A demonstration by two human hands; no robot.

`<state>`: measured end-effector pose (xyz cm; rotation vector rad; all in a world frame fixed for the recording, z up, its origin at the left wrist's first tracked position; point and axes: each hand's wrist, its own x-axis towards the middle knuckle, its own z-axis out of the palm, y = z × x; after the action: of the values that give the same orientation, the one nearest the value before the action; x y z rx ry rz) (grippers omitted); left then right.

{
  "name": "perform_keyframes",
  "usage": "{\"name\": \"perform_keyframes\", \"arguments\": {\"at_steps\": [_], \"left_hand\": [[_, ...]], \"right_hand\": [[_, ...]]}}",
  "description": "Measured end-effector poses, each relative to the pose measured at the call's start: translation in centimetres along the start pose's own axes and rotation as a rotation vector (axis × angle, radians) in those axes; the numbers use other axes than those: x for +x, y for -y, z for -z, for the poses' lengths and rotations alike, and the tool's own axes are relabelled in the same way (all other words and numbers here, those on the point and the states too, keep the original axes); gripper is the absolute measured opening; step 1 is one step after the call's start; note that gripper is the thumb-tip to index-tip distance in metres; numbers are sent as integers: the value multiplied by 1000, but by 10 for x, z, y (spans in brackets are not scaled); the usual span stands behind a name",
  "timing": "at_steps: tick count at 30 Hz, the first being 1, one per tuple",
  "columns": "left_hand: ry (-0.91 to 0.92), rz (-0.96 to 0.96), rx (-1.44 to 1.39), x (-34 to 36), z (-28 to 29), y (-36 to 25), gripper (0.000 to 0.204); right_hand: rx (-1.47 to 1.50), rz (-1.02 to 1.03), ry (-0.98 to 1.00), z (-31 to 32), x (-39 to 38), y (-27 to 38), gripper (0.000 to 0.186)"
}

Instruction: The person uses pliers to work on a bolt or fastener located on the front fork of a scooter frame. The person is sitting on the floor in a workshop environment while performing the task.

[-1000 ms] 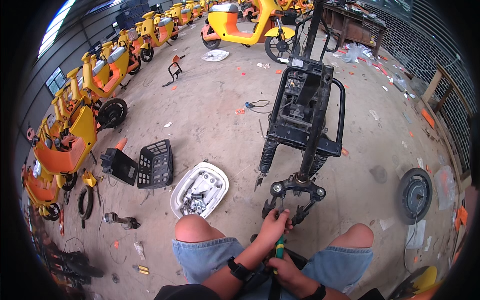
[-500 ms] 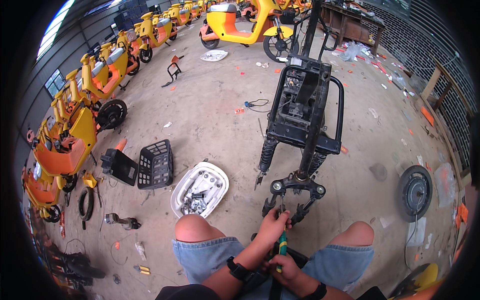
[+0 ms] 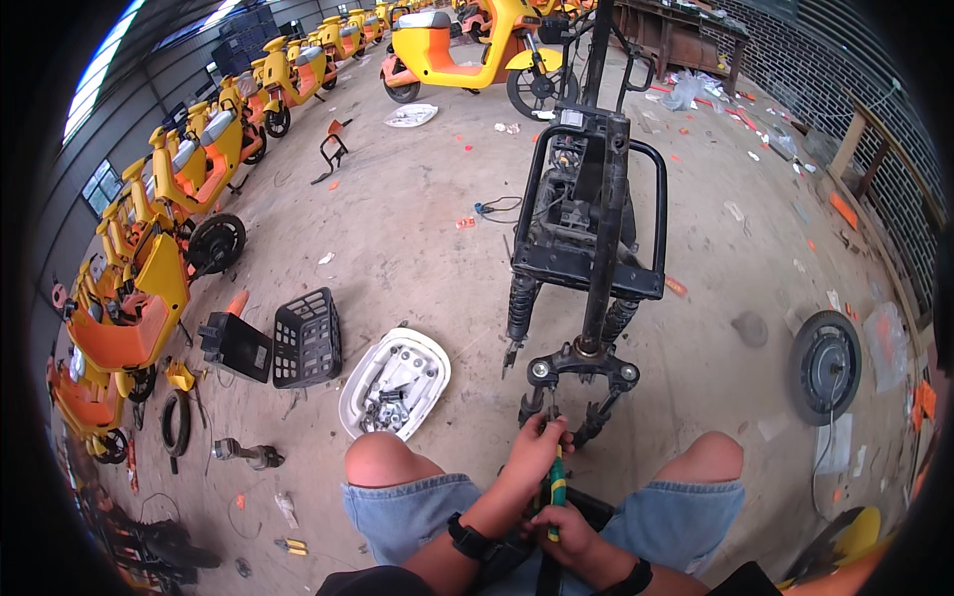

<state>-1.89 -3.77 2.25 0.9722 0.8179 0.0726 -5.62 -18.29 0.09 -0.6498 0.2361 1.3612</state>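
Between the person's knees, the left hand [image 3: 537, 447] pinches a fitting under the fork bracket [image 3: 581, 370] of the stripped black scooter frame [image 3: 586, 219], while the right hand [image 3: 566, 524] grips a green-handled screwdriver [image 3: 556, 487]; keeping the shaft straight would likely prevent slipping. Dusty concrete floor [image 3: 417, 228], yellow scooters [image 3: 179, 189] at left, wheel [image 3: 825, 368] at right.

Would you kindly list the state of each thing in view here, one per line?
Black scooter frame: stripped, wheel off, fork end toward the person.
Screwdriver: gripped, tip up at the fork.
Left hand: closed around the fork leg.
Right hand: closed on the screwdriver handle.
White tray: on the floor, holding small parts.
Black basket: detached, on the floor.
Loose wheel: flat on the floor.
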Motion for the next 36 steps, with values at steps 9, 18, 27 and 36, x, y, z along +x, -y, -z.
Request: {"name": "perform_keyframes", "arguments": {"at_steps": [9, 18, 27, 36], "left_hand": [[88, -58, 120, 0, 9, -1, 30], [130, 2, 79, -7, 6, -6, 38], [166, 8, 147, -13, 7, -16, 44], [476, 317, -139, -6, 32, -3, 40]], "right_hand": [[250, -87, 117, -23, -13, 17, 31], [247, -95, 136, -25, -15, 20, 33], [305, -123, 273, -28, -16, 26, 45], [383, -125, 367, -24, -14, 21, 50]]}}
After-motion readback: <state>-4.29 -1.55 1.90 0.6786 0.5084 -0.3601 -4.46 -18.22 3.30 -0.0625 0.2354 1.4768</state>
